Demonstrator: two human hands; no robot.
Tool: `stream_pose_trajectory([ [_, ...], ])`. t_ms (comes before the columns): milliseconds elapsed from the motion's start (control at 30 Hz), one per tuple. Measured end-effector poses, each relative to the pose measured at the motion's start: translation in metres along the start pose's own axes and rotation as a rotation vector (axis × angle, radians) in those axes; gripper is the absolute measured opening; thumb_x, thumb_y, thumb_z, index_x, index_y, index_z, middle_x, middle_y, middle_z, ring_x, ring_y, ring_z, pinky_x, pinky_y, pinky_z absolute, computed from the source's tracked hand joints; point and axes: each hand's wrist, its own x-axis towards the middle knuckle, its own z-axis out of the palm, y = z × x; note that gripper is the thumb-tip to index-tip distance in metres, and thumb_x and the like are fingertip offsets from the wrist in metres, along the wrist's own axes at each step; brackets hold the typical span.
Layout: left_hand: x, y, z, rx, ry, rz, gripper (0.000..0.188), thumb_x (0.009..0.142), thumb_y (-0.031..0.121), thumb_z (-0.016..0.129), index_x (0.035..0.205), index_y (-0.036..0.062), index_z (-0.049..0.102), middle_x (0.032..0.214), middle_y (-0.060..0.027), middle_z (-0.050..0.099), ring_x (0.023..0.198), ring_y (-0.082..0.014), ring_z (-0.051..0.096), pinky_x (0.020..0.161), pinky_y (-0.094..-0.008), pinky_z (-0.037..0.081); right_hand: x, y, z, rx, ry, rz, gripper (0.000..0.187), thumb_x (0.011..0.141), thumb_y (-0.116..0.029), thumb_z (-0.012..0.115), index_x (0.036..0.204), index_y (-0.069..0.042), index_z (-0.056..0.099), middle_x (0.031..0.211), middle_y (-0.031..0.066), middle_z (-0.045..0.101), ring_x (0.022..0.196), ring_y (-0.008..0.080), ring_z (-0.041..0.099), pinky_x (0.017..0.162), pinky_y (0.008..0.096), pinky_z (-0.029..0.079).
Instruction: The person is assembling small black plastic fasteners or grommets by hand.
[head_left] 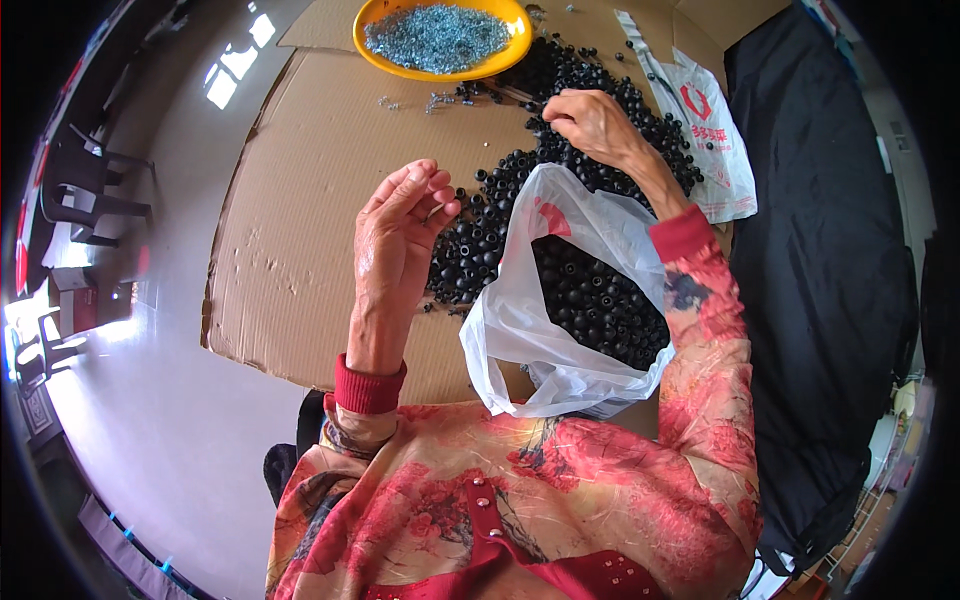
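Observation:
My left hand (400, 215) is raised over the cardboard, palm turned inward, with thumb and index fingertip pressed together. Anything in that pinch is too small to make out. Beyond it to the right, my right hand (600, 128) hovers at the heap of round black pieces with holes (480, 225), its fingers curled closed. What it holds, if anything, is hidden. Close to my body, between my forearms, stands an open white plastic bag (510, 325) with many similar black pieces (598, 305) inside.
A yellow bowl (368, 50) of small shiny bluish-silver pieces stands at the far edge, with a few loose silver pieces (445, 101) nearby. Cardboard (290, 200) covers the work surface. A flat printed plastic bag (715, 150) lies right, beside black fabric (820, 270). Chairs (85, 190) stand far left.

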Motion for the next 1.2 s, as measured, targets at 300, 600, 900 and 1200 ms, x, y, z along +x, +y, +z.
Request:
stream_pose_trajectory([
  [300, 0.010, 0.007, -0.020, -0.019, 0.102, 0.063, 0.016, 0.087, 0.013, 0.055, 0.095, -0.0006, 0.057, 0.085, -0.0076, 0.060, 0.074, -0.0132, 0.057, 0.070, -0.0273, 0.049, 0.027, -0.042, 0.038, 0.158, -0.171, -0.082, 0.014, 0.070, -0.008, 0.057, 0.080, 0.001, 0.061, 0.074, 0.0118, 0.060, 0.071, 0.0263, 0.058, 0.070, 0.0352, 0.046],
  [600, 0.015, -0.002, -0.020, -0.018, 0.133, 0.042, 0.016, 0.086, 0.013, 0.057, 0.094, -0.0009, 0.057, 0.084, -0.0077, 0.061, 0.073, -0.0121, 0.058, 0.069, -0.0255, 0.049, 0.030, -0.053, 0.060, 0.239, -0.174, -0.111, 0.013, 0.068, -0.010, 0.056, 0.074, -0.001, 0.062, 0.072, 0.0132, 0.062, 0.072, 0.0235, 0.061, 0.069, 0.0360, 0.048],
  [900, -0.004, 0.000, 0.015, 0.035, 0.007, 0.029, 0.018, 0.084, 0.014, 0.060, 0.094, -0.0010, 0.060, 0.083, -0.0069, 0.062, 0.071, -0.0109, 0.057, 0.068, -0.0246, 0.048, 0.022, -0.091, 0.009, 1.519, -0.092, 0.179, 0.030, 0.081, -0.023, 0.064, 0.100, 0.000, 0.061, 0.087, 0.0080, 0.062, 0.079, 0.0120, 0.057, 0.075, 0.0238, 0.047],
  [1200, -0.009, 0.004, 0.021, -0.279, -0.138, -0.086, 0.019, 0.088, 0.017, 0.056, 0.097, 0.0005, 0.057, 0.084, -0.0052, 0.061, 0.074, -0.0119, 0.058, 0.071, -0.0275, 0.050, 0.025, -0.119, -0.005, 1.385, -0.032, 0.020, 0.020, 0.086, -0.018, 0.057, 0.097, -0.002, 0.059, 0.100, 0.0048, 0.057, 0.085, 0.0090, 0.056, 0.073, 0.0227, 0.049],
])
